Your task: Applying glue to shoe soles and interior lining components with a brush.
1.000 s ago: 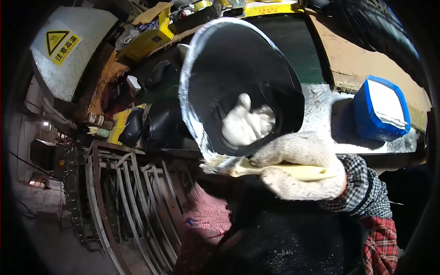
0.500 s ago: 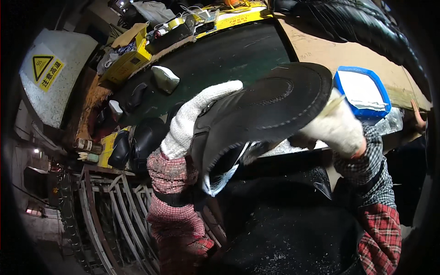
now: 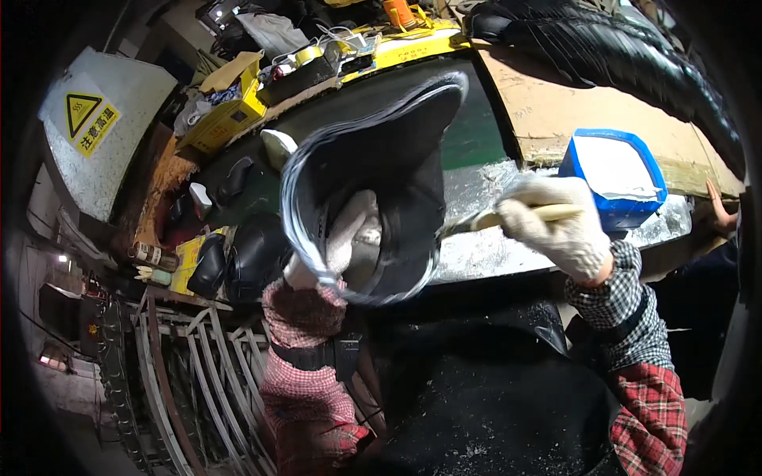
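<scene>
A black leather shoe upper (image 3: pixel 413 159) is held up in front of me, its hollow side facing me and a whitish coat along its rim. My left hand (image 3: pixel 353 230), in a white knit glove, reaches into the hollow and grips it from within; some of its fingers are hard to make out. My gloved right hand (image 3: pixel 556 226) is closed round the handle of a brush (image 3: pixel 482 220). The brush tip is at the right rim of the upper. Just behind my right hand stands a blue tub (image 3: pixel 611 170) of white paste.
A dark green worktop (image 3: pixel 476 131) lies behind, with white-smeared metal (image 3: pixel 484 258) along its near edge. Black rounded leather pieces (image 3: pixel 258 246) sit at the left, above a metal rack (image 3: pixel 206 349). Another person's hand (image 3: pixel 721 210) shows at the far right. Stacked black leather (image 3: pixel 603 47) lies at the back right.
The upper has turned from its stitched outer face to its hollow side. My left hand now shows inside it. My right hand has come out from behind it, with the brush in clear view.
</scene>
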Action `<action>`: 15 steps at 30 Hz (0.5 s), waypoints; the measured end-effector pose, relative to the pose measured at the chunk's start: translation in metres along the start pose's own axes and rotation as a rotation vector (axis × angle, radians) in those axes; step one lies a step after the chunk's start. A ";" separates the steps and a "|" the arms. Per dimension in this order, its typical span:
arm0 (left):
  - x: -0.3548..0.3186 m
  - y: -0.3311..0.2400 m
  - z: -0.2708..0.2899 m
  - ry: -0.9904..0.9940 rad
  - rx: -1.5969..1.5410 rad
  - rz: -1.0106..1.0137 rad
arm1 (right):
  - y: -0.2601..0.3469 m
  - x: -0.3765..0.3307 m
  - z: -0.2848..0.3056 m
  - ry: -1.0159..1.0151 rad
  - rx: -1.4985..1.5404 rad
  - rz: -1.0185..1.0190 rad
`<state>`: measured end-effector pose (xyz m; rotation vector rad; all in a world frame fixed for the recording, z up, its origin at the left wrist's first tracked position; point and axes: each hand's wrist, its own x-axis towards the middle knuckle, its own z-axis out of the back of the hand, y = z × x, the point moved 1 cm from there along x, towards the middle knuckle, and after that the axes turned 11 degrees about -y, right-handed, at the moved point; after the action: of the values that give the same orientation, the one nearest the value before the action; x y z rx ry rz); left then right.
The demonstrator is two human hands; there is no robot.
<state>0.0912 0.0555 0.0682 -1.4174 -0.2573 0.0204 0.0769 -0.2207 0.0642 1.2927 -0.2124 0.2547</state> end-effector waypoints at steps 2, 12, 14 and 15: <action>-0.002 0.010 0.008 0.002 0.065 -0.038 | 0.000 -0.014 0.008 -0.129 0.191 0.072; -0.013 0.058 -0.010 -0.142 -0.121 0.236 | -0.007 -0.018 0.015 -0.007 0.157 0.172; -0.013 0.061 -0.020 -0.139 -0.359 0.412 | -0.018 -0.009 0.014 0.080 0.023 0.230; -0.017 0.051 -0.026 -0.145 -0.358 0.407 | -0.022 -0.006 0.010 -0.095 0.091 0.085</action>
<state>0.0871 0.0358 0.0118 -1.8084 -0.0893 0.4305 0.0777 -0.2367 0.0446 1.3894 -0.3405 0.2780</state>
